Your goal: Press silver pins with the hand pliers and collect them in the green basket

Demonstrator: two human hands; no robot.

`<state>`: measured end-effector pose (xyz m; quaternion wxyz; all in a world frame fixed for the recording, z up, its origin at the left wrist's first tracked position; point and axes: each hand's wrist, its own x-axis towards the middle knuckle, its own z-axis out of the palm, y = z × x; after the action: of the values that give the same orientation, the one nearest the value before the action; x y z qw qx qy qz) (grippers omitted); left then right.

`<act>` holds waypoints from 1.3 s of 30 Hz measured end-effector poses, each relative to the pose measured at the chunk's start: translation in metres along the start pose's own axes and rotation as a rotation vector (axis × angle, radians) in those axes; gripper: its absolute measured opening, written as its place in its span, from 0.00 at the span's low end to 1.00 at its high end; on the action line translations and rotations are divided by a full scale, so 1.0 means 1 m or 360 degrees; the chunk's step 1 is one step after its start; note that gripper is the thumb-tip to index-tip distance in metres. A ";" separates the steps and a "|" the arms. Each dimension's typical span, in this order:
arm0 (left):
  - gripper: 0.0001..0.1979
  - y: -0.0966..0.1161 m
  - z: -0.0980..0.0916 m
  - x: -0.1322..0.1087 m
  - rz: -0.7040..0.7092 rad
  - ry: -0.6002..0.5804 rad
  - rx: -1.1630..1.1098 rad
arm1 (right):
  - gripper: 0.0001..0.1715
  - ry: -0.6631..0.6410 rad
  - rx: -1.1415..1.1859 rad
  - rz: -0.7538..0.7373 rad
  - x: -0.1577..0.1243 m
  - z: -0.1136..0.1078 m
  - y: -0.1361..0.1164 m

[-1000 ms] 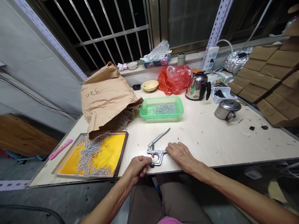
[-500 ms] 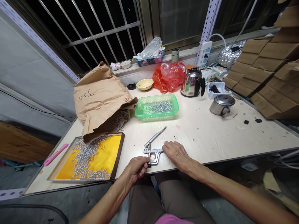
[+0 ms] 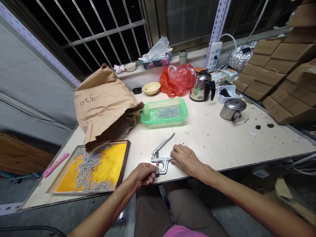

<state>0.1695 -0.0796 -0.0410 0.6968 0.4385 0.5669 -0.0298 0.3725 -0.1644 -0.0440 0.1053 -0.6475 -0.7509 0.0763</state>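
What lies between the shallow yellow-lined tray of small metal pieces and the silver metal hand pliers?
In the head view, the left hand lies between them, at the lower end of the pliers; farther back, pale tabletop shows.

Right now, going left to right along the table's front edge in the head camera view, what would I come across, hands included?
Long pink object → yellow-lined tray → left hand → silver hand tool → right hand.
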 end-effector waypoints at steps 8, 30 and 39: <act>0.18 -0.005 0.000 0.000 0.0011 0.0037 -0.0003 | 0.63 -0.0424 0.0133 -0.0144 0.046 -0.011 0.039; 0.20 0.012 0.038 -0.005 0.1615 0.0775 0.1955 | 0.27 -0.0166 -0.0071 -0.0156 0.027 -0.014 0.017; 0.27 0.041 0.041 0.013 0.1608 0.0450 0.2192 | 0.30 -0.0350 -0.0075 -0.0093 0.025 -0.031 0.028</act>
<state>0.2271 -0.0749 -0.0288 0.1289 0.9619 0.2412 0.0013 0.4033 -0.1361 -0.0197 0.0093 -0.6154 -0.7780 0.1259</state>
